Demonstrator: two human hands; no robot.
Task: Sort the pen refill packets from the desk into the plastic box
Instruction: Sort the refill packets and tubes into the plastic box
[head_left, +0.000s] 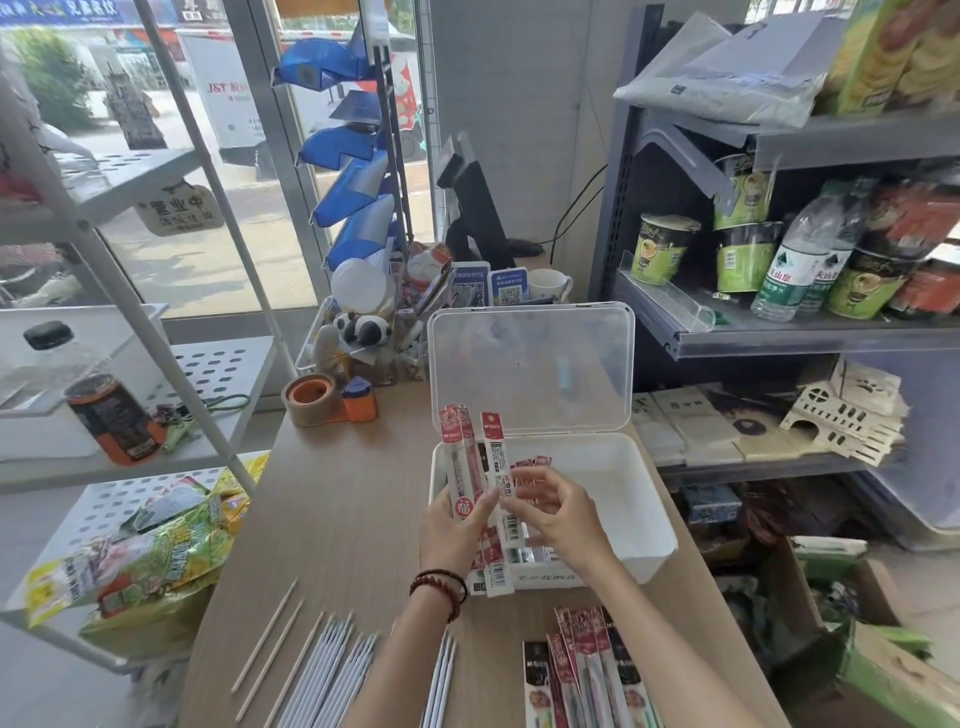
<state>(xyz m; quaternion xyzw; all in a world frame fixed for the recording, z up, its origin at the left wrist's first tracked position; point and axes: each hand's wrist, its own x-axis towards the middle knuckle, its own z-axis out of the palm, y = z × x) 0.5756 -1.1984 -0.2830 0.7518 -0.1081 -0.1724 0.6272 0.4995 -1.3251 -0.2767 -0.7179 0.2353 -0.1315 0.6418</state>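
- Several pen refill packets (470, 467) stand upright in a bunch, gripped low down by the left hand (451, 530). The thumb lies across their front and the fingers wrap behind. Their red tops rise well above the knuckles, and their lower ends stick out below the palm.
- The bunch hangs over the near left corner of the plastic box (652, 499), a white tub on the desk (353, 509). Its clear lid (530, 364) stands open behind it.
- The right hand (563, 519) hovers over the box just beside the bunch with its fingers loosely bent. The fingertips reach the edge of the rightmost, white-backed packet, but from here I cannot tell whether they pinch it or merely touch it.
- A few red-ended packets (535, 461) lie inside the box, partly hidden behind both hands.
- Spare packets (587, 670) lie fanned on the desk near its front edge, between the two forearms and well apart from the fingers.
- Loose white refills (332, 660) and thin wooden sticks (270, 629) lie in rows to the left of the left forearm.
- A dark beaded bracelet (441, 584) circles the left wrist.
- A tape dispenser (322, 400) sits at the desk's far left corner.
- The shelf on the right carries green noodle cups (660, 249) and water bottles (789, 265).
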